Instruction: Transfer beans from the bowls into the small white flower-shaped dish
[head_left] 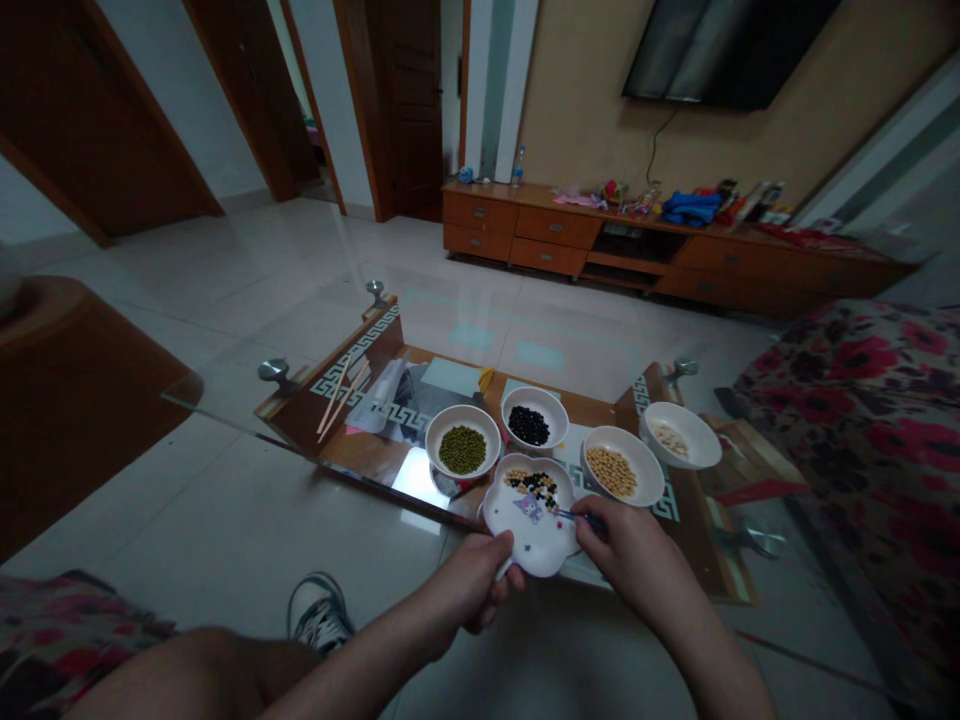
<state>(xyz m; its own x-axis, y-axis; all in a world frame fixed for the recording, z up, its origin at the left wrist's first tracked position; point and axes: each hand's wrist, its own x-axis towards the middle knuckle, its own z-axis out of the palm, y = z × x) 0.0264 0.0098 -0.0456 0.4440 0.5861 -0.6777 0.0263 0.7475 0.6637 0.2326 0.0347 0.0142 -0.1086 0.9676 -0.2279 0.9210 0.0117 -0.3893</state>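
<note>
My left hand (pixel 481 578) grips the near edge of a white flower-shaped plate (pixel 541 550), thumb on top. On its far half lie mixed black, tan and pale beans (pixel 534 485), beside a printed cartoon figure. My right hand (pixel 626 545) is closed around a thin tool with a dark handle (pixel 592 521); its tip touches or hovers over the beans, and its kind is unclear. Around the plate stand a bowl of green beans (pixel 463 450), a bowl of black beans (pixel 529 425), a bowl of tan beans (pixel 611 471) and a bowl with a few pale pieces (pixel 670 438).
The bowls rest on a glass-topped table (pixel 300 310) with metal supports (pixel 274 372). Chopsticks (pixel 334 398) lie at its left, papers (pixel 450 378) under the glass. A flowered sofa (pixel 870 400) is at right; a wooden cabinet (pixel 555 228) stands along the far wall.
</note>
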